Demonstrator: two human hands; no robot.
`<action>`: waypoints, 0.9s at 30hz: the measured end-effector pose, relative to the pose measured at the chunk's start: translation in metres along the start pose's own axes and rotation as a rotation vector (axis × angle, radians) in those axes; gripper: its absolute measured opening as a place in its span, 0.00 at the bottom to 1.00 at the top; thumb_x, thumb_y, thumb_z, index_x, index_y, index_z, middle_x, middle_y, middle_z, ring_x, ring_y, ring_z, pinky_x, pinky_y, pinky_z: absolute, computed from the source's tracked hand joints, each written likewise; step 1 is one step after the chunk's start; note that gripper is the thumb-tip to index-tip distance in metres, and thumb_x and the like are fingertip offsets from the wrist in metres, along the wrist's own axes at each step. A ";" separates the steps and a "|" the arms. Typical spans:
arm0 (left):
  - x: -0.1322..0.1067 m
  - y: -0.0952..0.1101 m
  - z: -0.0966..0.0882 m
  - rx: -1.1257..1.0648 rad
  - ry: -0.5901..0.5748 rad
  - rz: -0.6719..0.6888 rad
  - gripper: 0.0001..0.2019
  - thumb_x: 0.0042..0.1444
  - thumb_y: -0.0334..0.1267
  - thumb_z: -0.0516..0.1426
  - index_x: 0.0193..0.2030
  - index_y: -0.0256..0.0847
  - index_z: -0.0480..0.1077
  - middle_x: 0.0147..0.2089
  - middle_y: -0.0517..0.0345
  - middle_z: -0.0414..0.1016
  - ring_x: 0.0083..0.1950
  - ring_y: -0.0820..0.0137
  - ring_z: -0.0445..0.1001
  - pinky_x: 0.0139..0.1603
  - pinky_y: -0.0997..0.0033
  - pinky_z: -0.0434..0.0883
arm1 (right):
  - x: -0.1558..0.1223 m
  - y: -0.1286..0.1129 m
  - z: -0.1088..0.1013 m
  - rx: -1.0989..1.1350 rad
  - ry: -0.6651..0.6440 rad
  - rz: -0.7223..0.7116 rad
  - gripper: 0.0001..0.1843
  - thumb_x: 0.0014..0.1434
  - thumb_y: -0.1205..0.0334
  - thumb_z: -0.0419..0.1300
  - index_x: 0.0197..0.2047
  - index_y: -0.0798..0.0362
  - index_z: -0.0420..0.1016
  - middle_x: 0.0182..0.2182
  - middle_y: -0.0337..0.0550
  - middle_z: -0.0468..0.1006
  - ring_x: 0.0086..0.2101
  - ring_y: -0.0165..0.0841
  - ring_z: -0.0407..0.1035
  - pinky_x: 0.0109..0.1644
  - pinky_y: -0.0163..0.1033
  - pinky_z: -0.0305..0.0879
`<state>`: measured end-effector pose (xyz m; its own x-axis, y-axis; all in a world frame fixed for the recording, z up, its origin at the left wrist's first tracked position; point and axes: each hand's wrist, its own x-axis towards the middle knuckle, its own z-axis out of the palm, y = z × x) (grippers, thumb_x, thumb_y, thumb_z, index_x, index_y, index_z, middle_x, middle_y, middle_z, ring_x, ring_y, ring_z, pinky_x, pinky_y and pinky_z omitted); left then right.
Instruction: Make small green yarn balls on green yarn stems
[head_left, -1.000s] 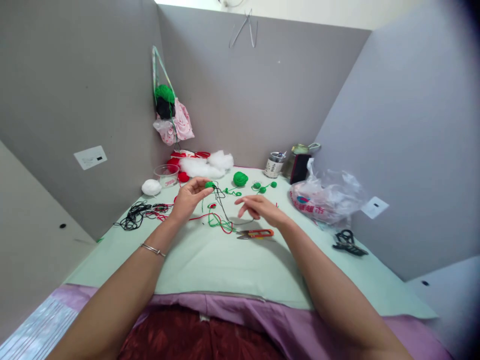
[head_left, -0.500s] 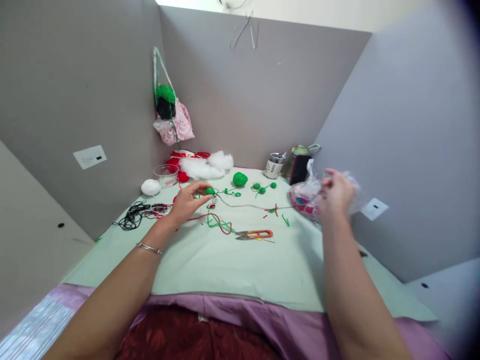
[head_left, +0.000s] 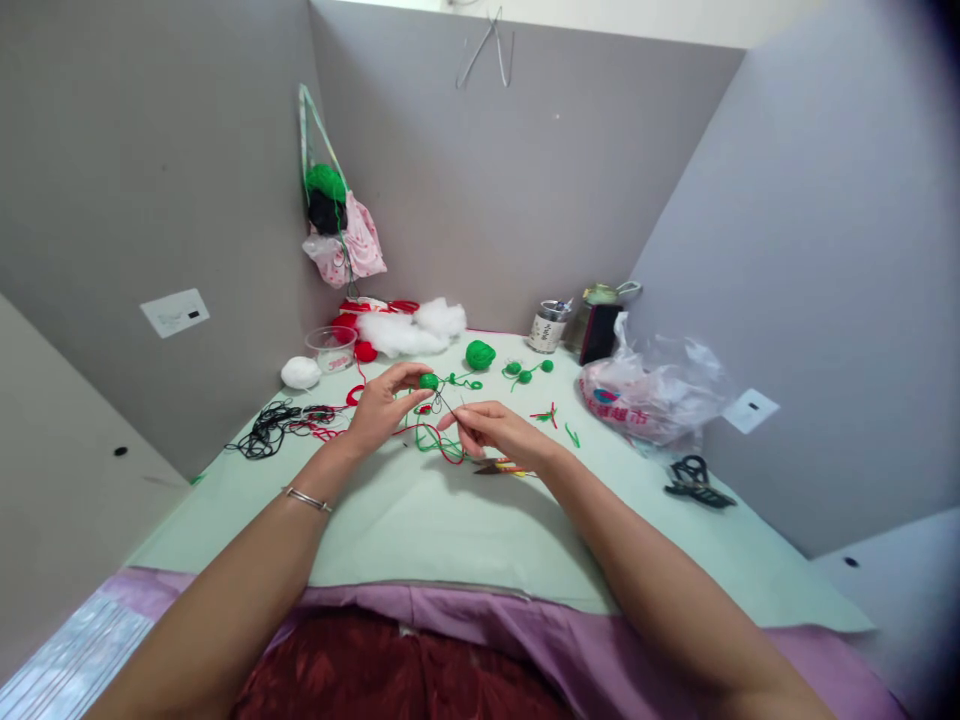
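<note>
Our left hand (head_left: 381,406) is pinching a small green yarn ball (head_left: 428,381) above the pale green tabletop (head_left: 465,520); our right hand (head_left: 496,432) is pinching its thin dark thread (head_left: 444,403) just beside. Behind, a pink hanging bag (head_left: 354,246) is holding green and black yarn (head_left: 327,183).

A small craft booth, walled off by grey partitions (head_left: 480,200) on three sides. The fingers (head_left: 407,373) work over a table (head_left: 450,530) spread with pale green cloth. Just beyond the fingers lie a green yarn ball (head_left: 480,355) and white stuffing (head_left: 409,332); to their left, tangled black thread (head_left: 262,428); just under them, snips (head_left: 493,467). A pink bag (head_left: 343,238) of yarn hangs on a partition above them, and a full plastic bag (head_left: 652,390) sits to their right.
</note>
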<state>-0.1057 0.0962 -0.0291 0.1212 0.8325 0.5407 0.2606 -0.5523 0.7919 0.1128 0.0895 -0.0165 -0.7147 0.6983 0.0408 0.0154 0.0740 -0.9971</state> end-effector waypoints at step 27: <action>-0.005 -0.006 0.022 -0.319 -0.206 -0.227 0.17 0.48 0.39 0.65 0.45 0.39 0.73 0.41 0.55 0.75 0.37 0.71 0.74 0.41 0.70 0.70 | -0.044 -0.050 -0.057 -0.593 0.468 -0.096 0.19 0.62 0.48 0.55 0.44 0.55 0.77 0.27 0.42 0.73 0.21 0.27 0.59 0.26 0.35 0.54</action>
<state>-0.0868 0.0961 -0.0428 0.2913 0.9082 0.3004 -0.0017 -0.3135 0.9496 0.1835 0.0956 0.0355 -0.3627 0.8888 0.2800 0.4361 0.4274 -0.7919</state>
